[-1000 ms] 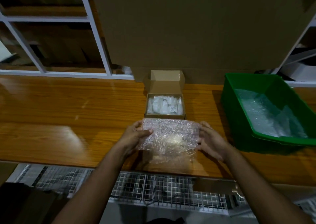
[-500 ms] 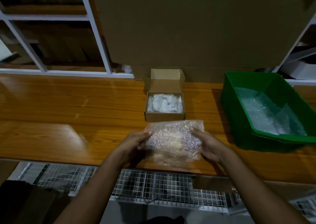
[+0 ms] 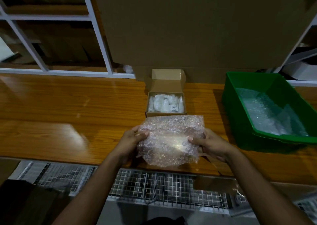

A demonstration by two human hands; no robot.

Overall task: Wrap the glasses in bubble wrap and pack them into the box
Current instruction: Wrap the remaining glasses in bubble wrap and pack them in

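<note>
A sheet of bubble wrap (image 3: 169, 139) is held above the near edge of the wooden table, folded around something pale that I cannot make out through the plastic. My left hand (image 3: 133, 140) grips its left side with the thumb on top. My right hand (image 3: 207, 143) grips its right side, thumb pressed onto the wrap. Just beyond stands a small open cardboard box (image 3: 166, 114), lid flap up, with several white wrapped items (image 3: 165, 103) inside.
A green plastic bin (image 3: 240, 108) with more bubble wrap (image 3: 269, 115) sits at the right. A large cardboard sheet (image 3: 197, 27) stands behind the box. White shelving (image 3: 96, 27) runs along the back left. A wire mesh rack (image 3: 154, 187) lies below the table's near edge.
The bubble wrap bundle was lifted off the table and tilted; both hands shifted their grip on its sides and the wrap now stands taller between them.
</note>
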